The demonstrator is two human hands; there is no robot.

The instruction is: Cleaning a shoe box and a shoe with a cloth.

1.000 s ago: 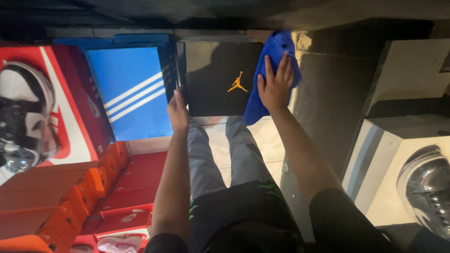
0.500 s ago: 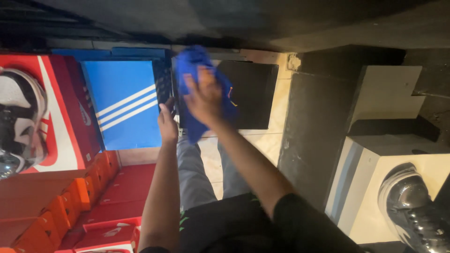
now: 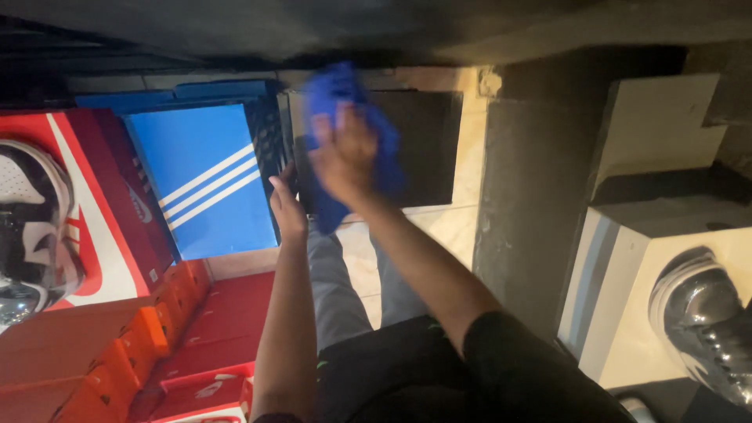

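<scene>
Right hand (image 3: 345, 153) is pressed flat on a crumpled blue cloth (image 3: 333, 94) atop a black shoe box (image 3: 423, 149), directly ahead of the body; left hand (image 3: 288, 205), fingers loosely spread, steadies its near-left edge

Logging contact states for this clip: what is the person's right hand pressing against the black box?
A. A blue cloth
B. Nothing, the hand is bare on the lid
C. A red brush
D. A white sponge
A: the right hand lies flat on a blue cloth spread over the black box.
</scene>
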